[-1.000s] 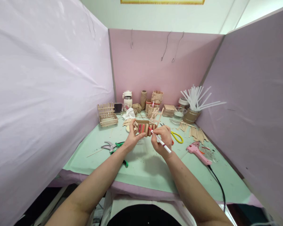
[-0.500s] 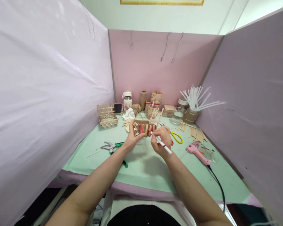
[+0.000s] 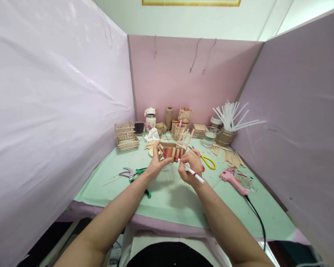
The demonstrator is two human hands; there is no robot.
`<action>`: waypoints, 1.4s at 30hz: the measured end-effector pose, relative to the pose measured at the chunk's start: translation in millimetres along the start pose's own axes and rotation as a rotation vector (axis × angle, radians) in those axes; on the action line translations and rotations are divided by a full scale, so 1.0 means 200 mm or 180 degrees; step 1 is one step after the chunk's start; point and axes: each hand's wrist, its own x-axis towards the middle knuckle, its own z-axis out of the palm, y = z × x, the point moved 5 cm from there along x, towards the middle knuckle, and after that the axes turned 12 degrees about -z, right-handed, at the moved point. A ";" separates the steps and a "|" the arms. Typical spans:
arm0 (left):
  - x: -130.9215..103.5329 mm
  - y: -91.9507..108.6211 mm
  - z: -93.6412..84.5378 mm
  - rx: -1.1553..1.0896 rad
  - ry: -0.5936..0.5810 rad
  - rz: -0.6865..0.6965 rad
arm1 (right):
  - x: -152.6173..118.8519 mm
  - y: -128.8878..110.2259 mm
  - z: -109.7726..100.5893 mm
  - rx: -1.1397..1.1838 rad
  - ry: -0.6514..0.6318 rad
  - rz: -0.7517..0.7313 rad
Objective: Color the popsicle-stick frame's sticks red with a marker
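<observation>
My left hand (image 3: 156,163) grips the left end of a small craft-stick box (image 3: 170,153), thumb along its lower front edge. Red and pink stripes alternate with bare wood on the side facing me. A thin wooden frame stands up at the box's right end. In my right hand (image 3: 191,165) is a white marker (image 3: 194,173), held like a pen, its red tip at the lower front of the box. Whether the tip touches the wood I cannot tell.
Left lie pruning shears (image 3: 128,173) with green handles. Right are yellow-handled scissors (image 3: 208,162), a pink glue gun (image 3: 235,181) with a black cord, and loose craft sticks (image 3: 233,159). Behind stand a water bowl (image 3: 210,136), a twine spool (image 3: 169,118) and a stick-built rack (image 3: 126,137).
The marker's tip has shifted slightly down along the front of the box, and its back end has dipped a little. My left hand and the box stay nearly still.
</observation>
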 end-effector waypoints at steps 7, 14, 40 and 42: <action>0.01 -0.03 -0.01 -0.0006 -0.0104 -0.0048 | 0.00 0.01 0.00 -0.0294 0.0064 0.0030; 0.01 -0.02 0.00 0.0029 -0.0090 -0.0073 | 0.00 0.01 -0.01 -0.0283 0.0093 0.0007; 0.00 -0.02 -0.01 -0.0021 -0.0033 -0.0157 | -0.01 0.01 -0.01 -0.0273 0.0075 0.0105; 0.00 -0.02 0.00 -0.0020 -0.0042 -0.0154 | -0.01 0.02 -0.01 -0.0293 0.0086 0.0111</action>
